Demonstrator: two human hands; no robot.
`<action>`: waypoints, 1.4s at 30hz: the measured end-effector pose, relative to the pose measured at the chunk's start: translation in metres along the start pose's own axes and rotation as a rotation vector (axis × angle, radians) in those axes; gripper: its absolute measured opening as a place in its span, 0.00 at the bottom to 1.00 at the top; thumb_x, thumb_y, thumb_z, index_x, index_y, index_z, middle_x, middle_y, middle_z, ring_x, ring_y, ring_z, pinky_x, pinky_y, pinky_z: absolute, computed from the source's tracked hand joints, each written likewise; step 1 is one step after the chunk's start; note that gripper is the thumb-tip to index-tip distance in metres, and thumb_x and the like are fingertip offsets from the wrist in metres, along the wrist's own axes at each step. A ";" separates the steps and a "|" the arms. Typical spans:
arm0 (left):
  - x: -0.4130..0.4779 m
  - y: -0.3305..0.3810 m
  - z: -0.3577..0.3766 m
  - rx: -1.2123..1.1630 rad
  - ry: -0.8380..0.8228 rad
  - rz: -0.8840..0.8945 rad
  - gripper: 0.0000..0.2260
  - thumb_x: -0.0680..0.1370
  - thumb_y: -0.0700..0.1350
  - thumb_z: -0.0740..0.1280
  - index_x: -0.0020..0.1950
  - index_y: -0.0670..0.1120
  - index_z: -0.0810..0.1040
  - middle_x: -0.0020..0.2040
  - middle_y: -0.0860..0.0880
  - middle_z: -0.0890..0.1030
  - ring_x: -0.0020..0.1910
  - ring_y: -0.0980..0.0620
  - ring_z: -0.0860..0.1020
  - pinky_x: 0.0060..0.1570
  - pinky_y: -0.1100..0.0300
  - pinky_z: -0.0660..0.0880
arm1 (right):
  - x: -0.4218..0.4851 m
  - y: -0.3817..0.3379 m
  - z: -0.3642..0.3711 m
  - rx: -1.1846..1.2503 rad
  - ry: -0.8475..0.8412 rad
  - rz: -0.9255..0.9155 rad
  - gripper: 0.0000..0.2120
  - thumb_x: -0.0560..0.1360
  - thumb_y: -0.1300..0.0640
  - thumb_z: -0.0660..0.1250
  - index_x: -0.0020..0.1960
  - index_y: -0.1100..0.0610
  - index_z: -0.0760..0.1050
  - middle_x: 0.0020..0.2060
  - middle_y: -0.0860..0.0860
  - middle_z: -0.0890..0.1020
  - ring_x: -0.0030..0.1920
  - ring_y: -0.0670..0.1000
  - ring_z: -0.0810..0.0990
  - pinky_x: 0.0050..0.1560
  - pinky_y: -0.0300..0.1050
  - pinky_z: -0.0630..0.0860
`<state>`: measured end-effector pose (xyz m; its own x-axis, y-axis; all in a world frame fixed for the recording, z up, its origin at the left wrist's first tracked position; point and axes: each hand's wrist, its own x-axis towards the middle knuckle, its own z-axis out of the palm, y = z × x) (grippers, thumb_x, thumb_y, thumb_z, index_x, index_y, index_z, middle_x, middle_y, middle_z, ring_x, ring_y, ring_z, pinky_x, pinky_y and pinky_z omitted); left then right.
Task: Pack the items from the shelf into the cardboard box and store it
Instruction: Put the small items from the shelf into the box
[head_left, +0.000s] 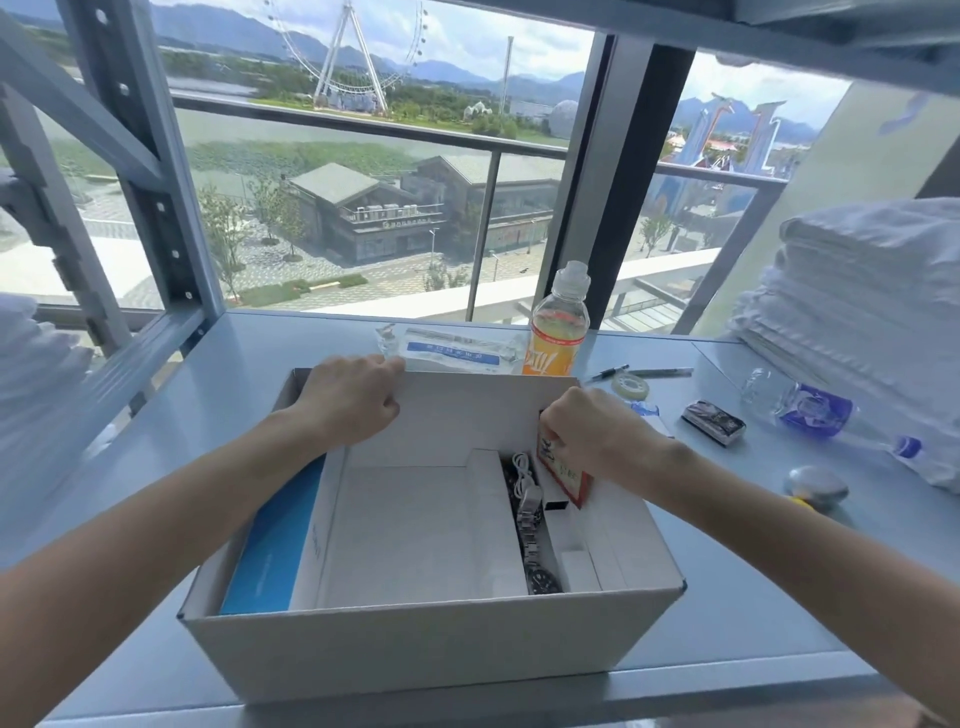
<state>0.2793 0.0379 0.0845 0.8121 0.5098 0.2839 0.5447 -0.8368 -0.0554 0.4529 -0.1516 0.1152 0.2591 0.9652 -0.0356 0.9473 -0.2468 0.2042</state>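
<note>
Open white cardboard box (431, 639) on the grey shelf (727, 639), being filled.

The left hand (347, 400) clamped the box's far wall, apparently to steady it, while the right hand (597, 434), fingers (558, 434) pinched on a small red-and-white carton (563, 475), lowered it upright, long axis near vertical, into the right compartment just below. The orange drink bottle (558, 332) stood beyond the fingers, unpacked.

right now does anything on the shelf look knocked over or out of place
One thing: the clear water bottle with the blue label lies on its side at the right, by the stack of white towels, while the orange drink bottle behind the cardboard box stands upright. Nothing looks spilled or damaged.
</note>
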 end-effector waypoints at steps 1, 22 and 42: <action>0.000 0.000 0.000 0.002 0.004 0.001 0.05 0.75 0.45 0.59 0.49 0.45 0.67 0.48 0.45 0.77 0.47 0.43 0.76 0.40 0.57 0.62 | -0.001 0.000 -0.001 0.032 -0.015 0.008 0.12 0.69 0.71 0.59 0.31 0.60 0.71 0.31 0.55 0.75 0.33 0.57 0.75 0.29 0.43 0.69; -0.001 0.000 0.001 -0.020 0.032 0.004 0.07 0.74 0.44 0.60 0.44 0.47 0.60 0.47 0.45 0.77 0.46 0.43 0.75 0.43 0.56 0.61 | 0.009 -0.021 0.004 0.207 -0.081 0.092 0.06 0.69 0.63 0.67 0.44 0.62 0.80 0.46 0.57 0.81 0.44 0.59 0.80 0.39 0.46 0.75; 0.000 -0.001 0.004 -0.039 0.026 0.001 0.08 0.74 0.45 0.60 0.44 0.47 0.60 0.47 0.44 0.77 0.47 0.43 0.75 0.44 0.56 0.61 | 0.017 -0.023 0.010 0.187 -0.282 -0.062 0.06 0.67 0.67 0.67 0.41 0.59 0.78 0.42 0.55 0.79 0.38 0.55 0.75 0.28 0.37 0.66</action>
<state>0.2790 0.0395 0.0810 0.8065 0.5043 0.3088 0.5352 -0.8445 -0.0185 0.4373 -0.1307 0.1003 0.2167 0.9235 -0.3166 0.9743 -0.2248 0.0110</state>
